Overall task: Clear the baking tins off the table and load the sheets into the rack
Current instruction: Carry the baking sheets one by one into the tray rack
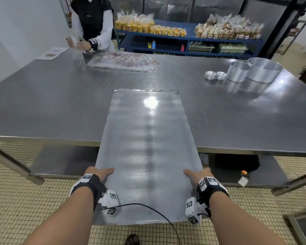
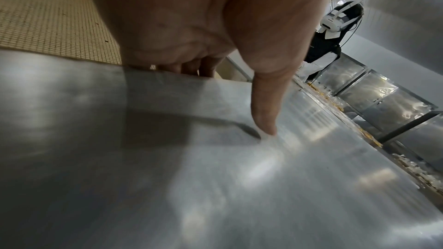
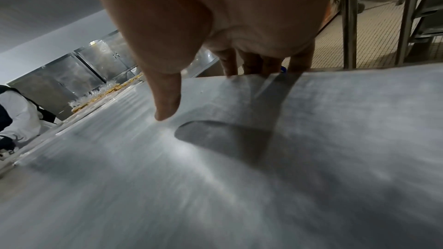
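Steel table (image 1: 60, 103), tiled floor (image 1: 25, 200), both hands' grip holding baking sheet (image 1: 145, 156)

Black wrist straps (image 1: 94, 184) carry white tagged camera modules (image 1: 109, 202) (black cable trailing).

Even overhead light throws a white glare patch on the baking sheet (image 1: 145, 138) and softer sheen on the desk (image 1: 51, 103), while wrist views are smeared, thumb-shadowed, edges bowed
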A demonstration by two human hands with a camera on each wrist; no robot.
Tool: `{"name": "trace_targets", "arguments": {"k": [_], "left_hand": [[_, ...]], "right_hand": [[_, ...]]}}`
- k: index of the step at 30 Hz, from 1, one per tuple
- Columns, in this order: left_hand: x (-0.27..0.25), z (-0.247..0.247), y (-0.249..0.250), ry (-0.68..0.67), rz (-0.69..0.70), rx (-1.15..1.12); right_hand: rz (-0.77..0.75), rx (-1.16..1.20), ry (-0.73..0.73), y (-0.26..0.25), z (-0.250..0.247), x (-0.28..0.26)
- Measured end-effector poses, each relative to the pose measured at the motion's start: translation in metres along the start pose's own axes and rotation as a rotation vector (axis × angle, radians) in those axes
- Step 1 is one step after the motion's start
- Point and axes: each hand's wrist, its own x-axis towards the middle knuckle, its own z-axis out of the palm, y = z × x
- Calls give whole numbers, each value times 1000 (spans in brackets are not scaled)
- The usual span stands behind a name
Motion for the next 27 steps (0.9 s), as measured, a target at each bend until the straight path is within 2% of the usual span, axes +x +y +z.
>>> {"name": "trace_targets", "arguments": {"k": [9,13,15,20,27], "left_hand": [[61,-2,64,29,35,-10],[80,5,86,105,55,73],[80,8,92,145,46,67],[83,7,92,126,-5,-2],[68,11,102,155,38,-43]], "right_hand": [[-33,-24,44,-65,15,54],[-8,-22,70,-83,23,80],[13,0,75,-88,24,83],[52,56,45,-88,20,83],[137,200,157,-82,5,62]]}}
